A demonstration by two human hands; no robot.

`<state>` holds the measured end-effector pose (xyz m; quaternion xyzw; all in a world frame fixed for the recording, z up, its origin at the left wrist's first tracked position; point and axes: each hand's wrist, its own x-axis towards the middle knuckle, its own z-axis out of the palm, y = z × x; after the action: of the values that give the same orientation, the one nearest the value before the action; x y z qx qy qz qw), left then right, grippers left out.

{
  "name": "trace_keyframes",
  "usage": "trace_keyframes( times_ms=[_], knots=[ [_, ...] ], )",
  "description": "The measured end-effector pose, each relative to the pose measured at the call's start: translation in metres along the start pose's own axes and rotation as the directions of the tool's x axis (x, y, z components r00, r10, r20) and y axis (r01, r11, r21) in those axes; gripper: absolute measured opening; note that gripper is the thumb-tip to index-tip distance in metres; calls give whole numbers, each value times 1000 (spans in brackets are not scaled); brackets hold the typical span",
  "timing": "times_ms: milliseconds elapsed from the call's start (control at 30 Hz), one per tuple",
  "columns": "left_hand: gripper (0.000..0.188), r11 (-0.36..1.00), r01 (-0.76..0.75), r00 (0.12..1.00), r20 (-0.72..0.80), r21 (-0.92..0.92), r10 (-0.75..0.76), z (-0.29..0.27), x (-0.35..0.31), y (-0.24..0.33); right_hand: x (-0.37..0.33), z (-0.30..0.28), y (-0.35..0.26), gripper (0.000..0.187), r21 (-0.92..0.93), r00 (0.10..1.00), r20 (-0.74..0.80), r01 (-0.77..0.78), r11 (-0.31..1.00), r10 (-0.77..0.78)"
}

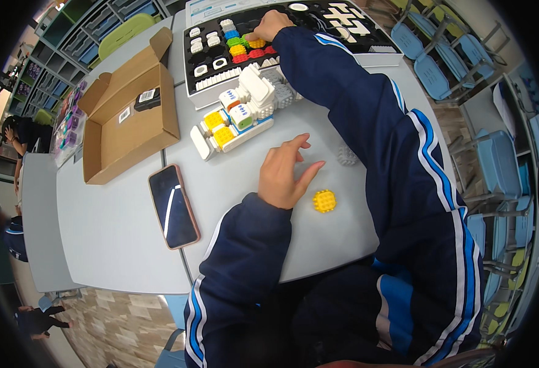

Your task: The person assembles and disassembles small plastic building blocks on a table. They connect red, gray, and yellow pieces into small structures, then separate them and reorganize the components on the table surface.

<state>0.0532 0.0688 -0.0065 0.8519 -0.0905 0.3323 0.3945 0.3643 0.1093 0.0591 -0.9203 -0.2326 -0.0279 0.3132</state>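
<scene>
My right hand [273, 26] reaches to the far side, over a kit box [383, 60] of building pieces. Its bent fingers close on a yellow building block [257, 43] in the colored rows; the fingertips are partly hidden. Above the table, my left hand [283, 175] holds nothing, with thumb and fingers apart. A loose yellow building block [324, 200] lies to the right of it, near the table's front. Beyond the left hand stands a built model [254, 98] of white, grey and yellow blocks. By my right sleeve rests a translucent grey studded piece [346, 155].
An open cardboard box [107, 153] with a black part [147, 99] inside stands at the left. A phone [174, 207] lies nearer, beside the seam in the table. Blue chairs [429, 70] line the right side. Other people [36, 320] are at the far left.
</scene>
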Motion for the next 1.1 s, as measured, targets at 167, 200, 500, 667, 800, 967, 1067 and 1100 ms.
trace_keyframes(
  times_ms=[167,200,500,667,800,967,1067,1100],
  knots=[
    [60,1000,4,1000,16,-6,-4,0,1,1,8,10,7,57,-25,1000,9,18,1000,-18],
    [60,1000,9,1000,23,-11,-9,1,1,1,10,13,8,54,-41,999,-13,30,999,-30],
    [58,999,26,999,46,-22,-25,2,0,0,6,16,-2,56,-101,1000,5,22,995,-22],
    [57,999,31,998,53,-20,-30,1,0,0,0,12,-8,59,-119,999,33,14,993,-10],
    [54,999,27,999,39,-39,-26,2,1,0,1,17,-5,60,-125,999,40,1,992,4],
    [50,998,29,999,23,-60,-28,3,0,0,4,25,2,64,-122,1000,1,25,992,-25],
    [50,998,32,999,27,-61,-30,3,1,0,4,26,4,62,-145,1000,4,29,989,-29],
    [50,998,29,999,28,-61,-28,4,1,0,3,27,4,58,-175,999,-20,30,984,-34]
  ],
)
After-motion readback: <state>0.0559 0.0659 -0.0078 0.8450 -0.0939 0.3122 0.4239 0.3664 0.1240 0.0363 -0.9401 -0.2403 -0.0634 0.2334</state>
